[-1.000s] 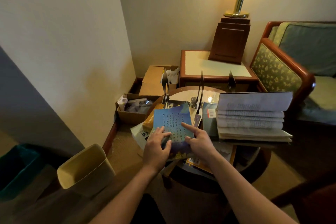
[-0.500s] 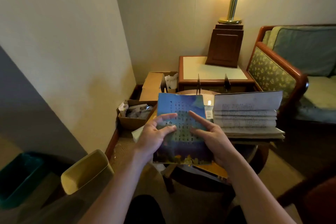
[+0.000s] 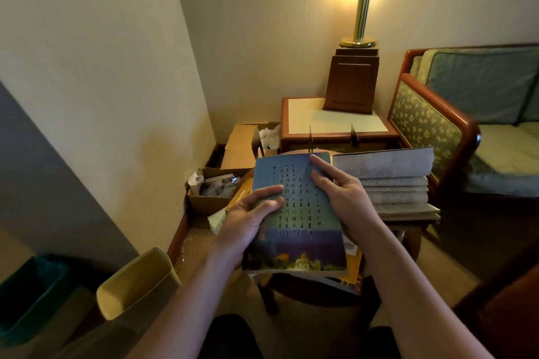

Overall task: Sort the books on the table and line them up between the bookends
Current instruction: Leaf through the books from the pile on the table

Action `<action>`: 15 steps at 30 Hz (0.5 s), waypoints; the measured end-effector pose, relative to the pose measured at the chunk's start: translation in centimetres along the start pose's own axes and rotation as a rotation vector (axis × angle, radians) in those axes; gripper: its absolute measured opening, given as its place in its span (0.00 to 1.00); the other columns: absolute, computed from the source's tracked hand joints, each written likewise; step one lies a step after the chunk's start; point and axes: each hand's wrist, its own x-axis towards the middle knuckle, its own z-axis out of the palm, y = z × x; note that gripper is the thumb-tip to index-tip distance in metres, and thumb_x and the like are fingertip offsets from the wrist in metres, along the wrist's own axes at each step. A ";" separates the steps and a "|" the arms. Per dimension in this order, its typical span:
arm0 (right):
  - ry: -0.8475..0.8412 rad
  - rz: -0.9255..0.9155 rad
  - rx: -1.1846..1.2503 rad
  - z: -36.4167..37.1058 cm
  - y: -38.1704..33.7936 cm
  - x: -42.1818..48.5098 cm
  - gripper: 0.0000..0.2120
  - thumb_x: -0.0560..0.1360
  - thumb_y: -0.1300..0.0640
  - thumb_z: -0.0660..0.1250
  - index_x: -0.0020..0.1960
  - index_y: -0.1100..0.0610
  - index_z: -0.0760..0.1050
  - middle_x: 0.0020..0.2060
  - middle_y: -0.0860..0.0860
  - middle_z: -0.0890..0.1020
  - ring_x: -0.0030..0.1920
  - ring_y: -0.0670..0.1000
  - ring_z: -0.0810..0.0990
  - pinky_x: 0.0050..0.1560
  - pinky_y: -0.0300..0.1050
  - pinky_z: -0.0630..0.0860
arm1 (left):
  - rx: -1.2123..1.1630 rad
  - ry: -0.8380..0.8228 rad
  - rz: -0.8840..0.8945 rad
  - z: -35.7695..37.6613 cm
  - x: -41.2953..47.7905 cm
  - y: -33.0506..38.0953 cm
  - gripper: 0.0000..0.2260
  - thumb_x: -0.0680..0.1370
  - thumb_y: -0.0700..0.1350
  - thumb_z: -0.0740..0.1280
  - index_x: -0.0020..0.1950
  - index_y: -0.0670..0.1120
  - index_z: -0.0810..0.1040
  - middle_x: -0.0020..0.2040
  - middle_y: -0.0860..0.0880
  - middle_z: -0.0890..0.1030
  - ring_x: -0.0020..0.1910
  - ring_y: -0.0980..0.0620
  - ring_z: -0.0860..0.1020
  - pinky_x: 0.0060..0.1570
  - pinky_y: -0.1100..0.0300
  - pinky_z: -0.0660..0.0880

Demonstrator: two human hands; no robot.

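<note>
- The left grip (image 3: 248, 220) holds the blue book (image 3: 300, 242) by its left edge, with the fingers laid over the front cover and the palm wrapped round the side.
- The right grip (image 3: 347, 198) holds the same book by its right edge. Its forefinger lies straight along the cover towards the top corner, and the other fingers are curled at the edge.
- The blue book is held in the air over the near side of the round desk (image 3: 306, 291), clear of it. It is tilted so the front cover faces the camera, showing columns of dark characters above a painted band.
- A stack of books (image 3: 393, 186) lies flat on the right of the desk, just beside the right grip, with its top cover curling upward.
- Thin dark bookends (image 3: 353, 141) stand upright at the far side of the desk, behind the blue book.
- More books lie on the desk under the held one, among them a yellow book (image 3: 239, 198) by the left grip.
- A cardboard box (image 3: 210, 204) and a yellow bin (image 3: 137, 283) sit on the floor to the left.
</note>
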 end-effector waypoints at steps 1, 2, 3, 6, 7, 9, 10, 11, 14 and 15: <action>0.028 -0.022 -0.046 0.0 -0.1 0.1 0.15 0.81 0.52 0.65 0.66 0.42 0.78 0.58 0.52 0.80 0.47 0.50 0.86 0.40 0.44 0.83 | 0.032 -0.001 -0.003 0.2 -0.1 -0.1 0.14 0.68 0.49 0.76 0.54 0.55 0.86 0.67 0.46 0.76 0.63 0.43 0.79 0.54 0.46 0.81; 0.044 -0.027 -0.079 -0.1 -0.1 0.2 0.14 0.82 0.52 0.64 0.65 0.42 0.78 0.58 0.53 0.81 0.46 0.50 0.86 0.39 0.44 0.83 | 0.062 -0.001 -0.007 0.4 -0.2 -0.2 0.14 0.68 0.50 0.77 0.54 0.56 0.86 0.67 0.47 0.76 0.63 0.43 0.79 0.54 0.45 0.81; 0.045 -0.016 -0.082 -0.1 -0.1 0.2 0.13 0.82 0.52 0.64 0.65 0.42 0.78 0.57 0.54 0.81 0.45 0.51 0.86 0.38 0.44 0.83 | 0.077 -0.001 -0.015 0.7 -0.4 -0.1 0.15 0.68 0.50 0.77 0.54 0.56 0.86 0.68 0.47 0.75 0.63 0.43 0.79 0.54 0.45 0.81; -0.036 0.078 0.104 -0.4 -0.3 -0.4 0.14 0.83 0.54 0.61 0.67 0.46 0.77 0.57 0.56 0.81 0.42 0.52 0.87 0.34 0.43 0.82 | -0.033 -0.054 -0.044 0.8 -0.3 0.1 0.17 0.67 0.48 0.77 0.56 0.56 0.86 0.68 0.47 0.76 0.64 0.42 0.79 0.55 0.46 0.80; -0.068 0.106 0.178 -0.5 -0.4 -0.6 0.15 0.83 0.54 0.61 0.68 0.47 0.77 0.57 0.57 0.81 0.42 0.53 0.87 0.33 0.43 0.82 | -0.075 -0.063 -0.043 0.8 -0.3 0.3 0.17 0.68 0.47 0.77 0.57 0.55 0.86 0.67 0.48 0.77 0.64 0.43 0.79 0.56 0.46 0.80; -0.091 0.133 0.224 -0.6 -0.6 -1.1 0.16 0.84 0.54 0.60 0.69 0.46 0.75 0.58 0.58 0.80 0.41 0.53 0.86 0.32 0.42 0.81 | -0.069 -0.020 0.004 1.0 -0.4 0.6 0.18 0.69 0.47 0.76 0.58 0.55 0.85 0.67 0.50 0.78 0.64 0.45 0.79 0.54 0.49 0.81; -0.091 0.133 0.193 -0.5 -0.8 -1.4 0.17 0.83 0.54 0.61 0.70 0.45 0.74 0.59 0.57 0.79 0.42 0.52 0.86 0.33 0.43 0.81 | -0.040 0.023 0.034 1.2 -0.4 0.6 0.18 0.69 0.48 0.77 0.58 0.56 0.85 0.67 0.50 0.77 0.63 0.46 0.79 0.52 0.51 0.81; -0.098 0.126 0.139 -0.4 -0.9 -1.7 0.18 0.83 0.54 0.62 0.71 0.43 0.73 0.60 0.55 0.78 0.46 0.53 0.86 0.35 0.43 0.82 | -0.028 0.077 0.057 1.2 -0.4 0.7 0.17 0.69 0.48 0.77 0.58 0.56 0.85 0.67 0.51 0.77 0.62 0.46 0.79 0.48 0.53 0.82; -0.150 0.093 0.078 0.0 -0.5 -2.7 0.20 0.81 0.54 0.65 0.71 0.42 0.72 0.64 0.53 0.73 0.57 0.56 0.83 0.45 0.49 0.84 | -0.102 0.180 0.076 1.2 -0.2 0.7 0.14 0.71 0.45 0.76 0.57 0.55 0.85 0.65 0.52 0.77 0.61 0.46 0.79 0.40 0.57 0.82; -0.161 0.093 0.146 0.1 -0.2 -3.0 0.19 0.81 0.55 0.64 0.71 0.43 0.73 0.65 0.54 0.73 0.58 0.57 0.82 0.47 0.51 0.84 | -0.136 0.170 0.066 1.2 0.1 0.7 0.15 0.70 0.46 0.77 0.56 0.56 0.86 0.66 0.50 0.77 0.62 0.44 0.78 0.40 0.55 0.82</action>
